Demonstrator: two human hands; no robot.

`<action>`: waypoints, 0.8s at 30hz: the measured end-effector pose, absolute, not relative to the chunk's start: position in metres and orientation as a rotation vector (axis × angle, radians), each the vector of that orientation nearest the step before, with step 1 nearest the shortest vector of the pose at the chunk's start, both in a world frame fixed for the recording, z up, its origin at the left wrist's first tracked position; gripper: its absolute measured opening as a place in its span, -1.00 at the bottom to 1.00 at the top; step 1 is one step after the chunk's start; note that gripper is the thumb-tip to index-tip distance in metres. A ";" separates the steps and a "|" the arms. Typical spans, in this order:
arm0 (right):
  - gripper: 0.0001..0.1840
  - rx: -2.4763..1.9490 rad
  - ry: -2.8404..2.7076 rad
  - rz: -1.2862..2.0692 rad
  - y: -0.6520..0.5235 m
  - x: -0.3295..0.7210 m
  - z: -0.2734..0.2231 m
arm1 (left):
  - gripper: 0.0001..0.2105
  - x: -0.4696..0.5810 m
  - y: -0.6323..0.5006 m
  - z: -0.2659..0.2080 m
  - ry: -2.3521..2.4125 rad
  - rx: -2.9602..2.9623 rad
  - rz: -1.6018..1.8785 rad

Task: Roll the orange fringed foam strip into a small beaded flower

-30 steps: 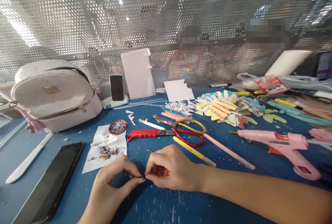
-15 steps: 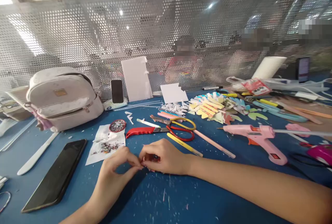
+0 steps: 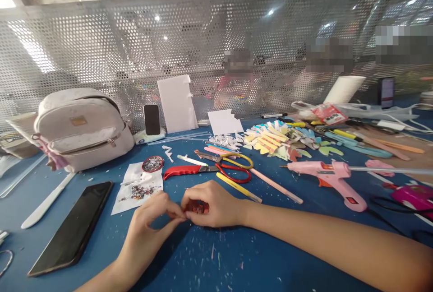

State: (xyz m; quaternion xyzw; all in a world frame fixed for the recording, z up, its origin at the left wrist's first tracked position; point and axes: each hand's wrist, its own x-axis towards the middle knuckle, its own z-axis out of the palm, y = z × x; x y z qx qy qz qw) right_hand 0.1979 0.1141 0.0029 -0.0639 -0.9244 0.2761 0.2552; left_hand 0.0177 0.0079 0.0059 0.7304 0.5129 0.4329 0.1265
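Note:
My left hand (image 3: 151,223) and my right hand (image 3: 218,204) meet fingertip to fingertip just above the blue table (image 3: 250,256). Both are closed in a pinch. Inside the curl of my right hand a small reddish thing (image 3: 200,208) partly shows; its kind is hidden by the fingers. Whatever the left fingertips pinch is too small to make out. Beyond the left hand lies a white paper sheet (image 3: 123,199) with tiny dark and orange bits (image 3: 142,191) and a round red-rimmed dish of bits (image 3: 152,164). Red-handled scissors (image 3: 237,177) and a red-handled tool (image 3: 182,172) lie past the right hand.
A dark phone (image 3: 72,229) and a white plastic knife (image 3: 47,201) lie at left, before a pale backpack (image 3: 83,129). A pink glue gun (image 3: 333,177) lies right, near a heap of coloured paper pieces (image 3: 270,138). A perforated metal screen (image 3: 189,34) stands behind.
The view has turned slightly right, so things on the right sit a little further left. More of the reddish thing shows in my right hand. Both hands stay pinched together.

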 end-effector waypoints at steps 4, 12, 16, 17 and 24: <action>-0.95 -0.132 -2.528 0.839 0.118 0.198 0.004 | -0.87 0.020 0.007 0.006 1.462 2.190 1.256; -0.91 -0.166 -2.486 0.917 0.117 0.198 0.001 | -0.85 0.020 0.006 0.003 1.597 1.936 1.235; -0.93 -0.200 -2.481 0.833 0.115 0.198 0.003 | -0.83 0.016 0.007 -0.001 1.595 1.797 1.252; -0.93 -0.203 -2.475 0.810 0.115 0.198 0.003 | -0.82 0.015 0.007 -0.002 1.583 1.770 1.253; -0.93 -0.178 -2.420 0.931 0.117 0.199 0.001 | -0.82 0.016 0.003 -0.002 1.528 1.670 1.205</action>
